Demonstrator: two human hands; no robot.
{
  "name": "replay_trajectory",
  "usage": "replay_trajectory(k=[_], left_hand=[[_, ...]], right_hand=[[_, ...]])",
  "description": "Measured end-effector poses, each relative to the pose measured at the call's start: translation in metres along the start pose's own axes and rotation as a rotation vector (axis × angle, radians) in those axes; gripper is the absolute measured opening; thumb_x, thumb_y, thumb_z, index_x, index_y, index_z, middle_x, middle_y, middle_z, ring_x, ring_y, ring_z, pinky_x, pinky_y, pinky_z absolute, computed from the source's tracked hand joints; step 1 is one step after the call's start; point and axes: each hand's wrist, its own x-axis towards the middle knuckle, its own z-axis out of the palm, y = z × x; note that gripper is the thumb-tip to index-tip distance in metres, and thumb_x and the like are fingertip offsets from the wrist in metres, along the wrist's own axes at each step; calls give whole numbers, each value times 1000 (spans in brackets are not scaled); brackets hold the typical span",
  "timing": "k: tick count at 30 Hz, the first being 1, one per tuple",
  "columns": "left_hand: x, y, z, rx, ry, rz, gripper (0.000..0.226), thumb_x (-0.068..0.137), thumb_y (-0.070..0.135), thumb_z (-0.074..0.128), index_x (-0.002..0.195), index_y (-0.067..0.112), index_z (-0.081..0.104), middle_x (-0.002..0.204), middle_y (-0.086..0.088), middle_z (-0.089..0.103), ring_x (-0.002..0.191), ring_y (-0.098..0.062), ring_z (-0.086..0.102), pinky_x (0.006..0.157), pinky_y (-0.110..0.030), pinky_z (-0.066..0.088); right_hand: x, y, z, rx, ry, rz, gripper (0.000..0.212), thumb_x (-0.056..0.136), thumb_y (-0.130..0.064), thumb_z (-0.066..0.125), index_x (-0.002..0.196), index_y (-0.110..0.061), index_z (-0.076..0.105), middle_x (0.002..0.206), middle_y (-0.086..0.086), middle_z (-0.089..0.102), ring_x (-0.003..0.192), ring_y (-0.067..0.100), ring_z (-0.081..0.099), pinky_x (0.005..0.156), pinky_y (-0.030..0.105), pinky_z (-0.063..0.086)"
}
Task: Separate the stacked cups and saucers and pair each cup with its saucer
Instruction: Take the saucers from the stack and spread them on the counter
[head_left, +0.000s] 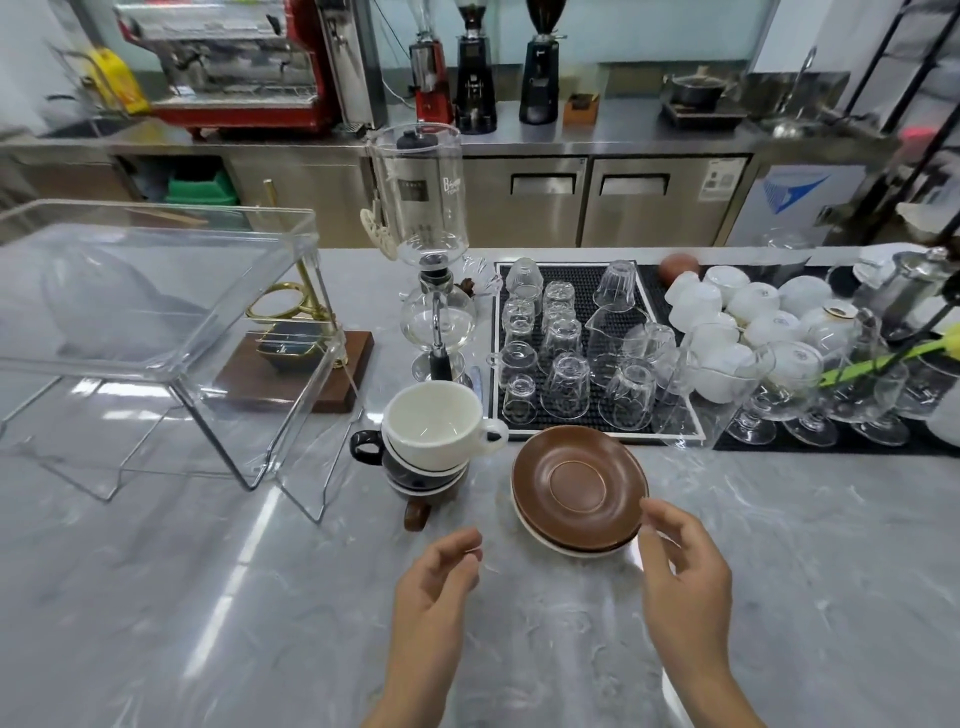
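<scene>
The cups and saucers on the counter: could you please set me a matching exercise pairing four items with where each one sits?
Items:
1. white cup
2. brown saucer
3. brown cup
4. right hand

Places:
A. bottom of the cup stack, handle toward the camera
B. top of the saucer stack
C. at the saucer stack's right edge
D. top of the cup stack

Pairs: 1-D, 2-B, 3-A, 4-C

glossy brown saucer (579, 480), marble-look counter (260, 597)
</scene>
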Motion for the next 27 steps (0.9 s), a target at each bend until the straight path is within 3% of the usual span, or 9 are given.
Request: replay_trajectory(k=[3,8,13,18,22,27], left_hand=[[1,3,-8,-12,13,11,24,96,-9,57,98,8,75,83,8,81,80,-4,74,78,-25,56],[5,8,-10,-40,-1,14,19,96,-8,57,89,2,71,62,2,73,61,-6,65,66,-23,55],[12,11,-10,10,-1,52,16,95,-5,62,82,0,70,57,4,63,55,-5,57,56,-14,49],[23,20,-20,127,82,162,24,89,1,72,69,13,72,53,7,59,53,-6,51,58,-24,45],[33,37,-31,128,136,221,29,84,-1,77,69,24,77,60,6,70,58,-4,57,63,-23,49],[45,53,-40,87,185,258,22,79,-2,81,65,14,75,65,-13,74,69,-43,68,71,-46,56]], right_hand=[[-8,-2,5,-16,15,-5,35,94,-7,61,96,-41,70,99,-20,71,89,-4,65,73,4,49],[-13,-3,5,-24,31,-8,31,93,-9,65,89,-39,70,88,-15,73,76,2,66,65,10,50],[-11,-7,4,-74,30,-48,29,89,-6,70,78,-33,69,80,-15,73,71,4,66,59,6,48],[-4,-13,15,-89,-5,-94,28,88,-8,72,73,-32,70,77,-11,73,69,9,66,60,16,50],[3,-23,30,-89,-49,-138,27,86,-8,72,76,-32,70,75,-8,72,69,11,67,62,19,51],[12,-40,48,-75,-72,-158,26,82,-6,76,77,-32,72,76,-9,74,72,11,69,69,29,56]])
